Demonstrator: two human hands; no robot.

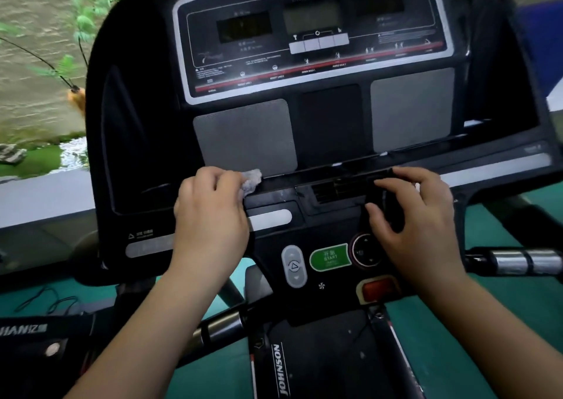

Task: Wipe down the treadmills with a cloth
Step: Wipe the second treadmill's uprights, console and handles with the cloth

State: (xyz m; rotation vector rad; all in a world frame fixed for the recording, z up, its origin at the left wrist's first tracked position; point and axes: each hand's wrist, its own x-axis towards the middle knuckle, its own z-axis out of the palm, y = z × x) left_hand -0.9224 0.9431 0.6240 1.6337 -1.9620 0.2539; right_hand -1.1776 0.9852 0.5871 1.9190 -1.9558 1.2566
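Pressing cloth along console ledge, left hand.

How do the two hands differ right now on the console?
The left hand is closed around a small grey cloth, pressing it on the ledge below the left grey panel; the right hand holds no cloth. The left hand's fingers are curled into a fist, while the right hand's fingers are spread and bent over the black centre of the console. Both rest on the treadmill console.
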